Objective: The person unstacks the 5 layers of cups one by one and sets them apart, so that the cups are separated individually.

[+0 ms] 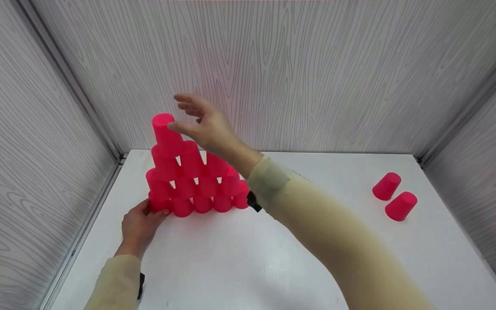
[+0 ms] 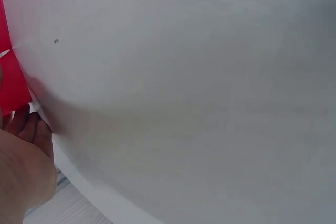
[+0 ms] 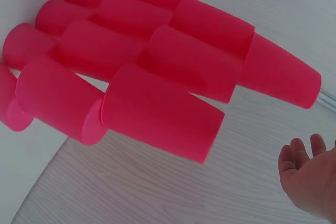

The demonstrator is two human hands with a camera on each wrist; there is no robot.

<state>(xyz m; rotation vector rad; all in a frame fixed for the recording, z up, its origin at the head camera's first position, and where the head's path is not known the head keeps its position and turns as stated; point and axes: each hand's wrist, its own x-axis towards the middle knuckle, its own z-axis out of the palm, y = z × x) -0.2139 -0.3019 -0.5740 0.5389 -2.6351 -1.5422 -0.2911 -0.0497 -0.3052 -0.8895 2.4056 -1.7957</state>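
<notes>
The right hand (image 1: 209, 125) is raised beside the top cup (image 1: 167, 137), fingers loosely extended and gripping nothing; a gap shows between its fingers and that cup in the right wrist view, though I cannot tell whether the thumb touches. The left hand (image 1: 140, 224) holds the bottom left cup (image 1: 159, 205), thumb in front and fingers round the outer side.

Both cups belong to a pyramid (image 1: 206, 187) of inverted red cups at the far left of the worktop (image 1: 252, 258): five in the base, then four, then three, and one on top, seated over the left pair of the third tier. Its outer left side stands near the worktop's left edge, and the left hand sits within that narrow strip. The right hand occupies the open room right of the top cup, before the back panel (image 1: 317, 64).

Two loose cups (image 1: 386, 186), also inverted, stand close together near the right edge, well apart from the pyramid, with a broad stretch of white surface between, partly crossed by the right sleeve (image 1: 330, 228)
</notes>
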